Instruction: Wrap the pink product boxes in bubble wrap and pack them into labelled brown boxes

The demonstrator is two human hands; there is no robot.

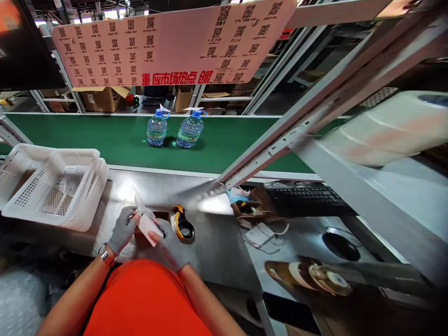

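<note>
Flanking both gloved hands (123, 229): baskets (81, 213), tape dispenser (180, 223).

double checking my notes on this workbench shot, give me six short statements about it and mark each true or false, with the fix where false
1. Two clear bottles with blue caps stand on the green surface. True.
2. The watch is on the right wrist. False: the watch is on the left wrist.
3. The left hand and right hand both wear gray gloves. True.
4. The yellow-and-black tool lies to the left of both hands. False: it is just right of the right hand's fingers.
5. The right hand holds a small white item. True.
6. The white baskets are at the picture's right edge. False: they are on the left side.
</note>
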